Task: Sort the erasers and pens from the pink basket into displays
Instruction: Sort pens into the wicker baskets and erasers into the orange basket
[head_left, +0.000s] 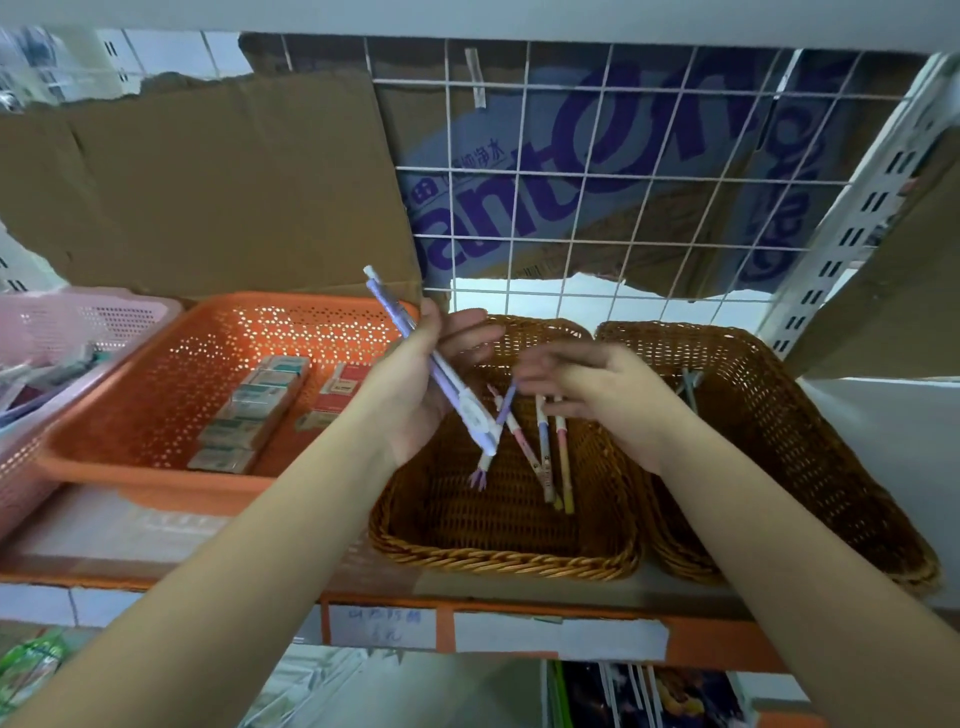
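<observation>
My left hand (415, 384) holds two purple-and-white pens (441, 374) slanted across its palm, tips up to the left, above the left wicker basket (498, 561). My right hand (597, 395) hovers over the same basket, blurred, fingers relaxed and holding nothing I can see. Several thin pens (545, 452) lie in that basket. The orange tray (156, 488) to the left holds rows of boxed erasers (249, 415). The pink basket (31, 374) stands at the far left with mixed stationery inside.
A second wicker basket (779, 415) stands to the right with a pen or two at its back. Cardboard (208, 182) and a white wire grid (597, 182) back the shelf. A metal upright (857, 218) rises at the right. Price labels (384, 629) line the shelf edge.
</observation>
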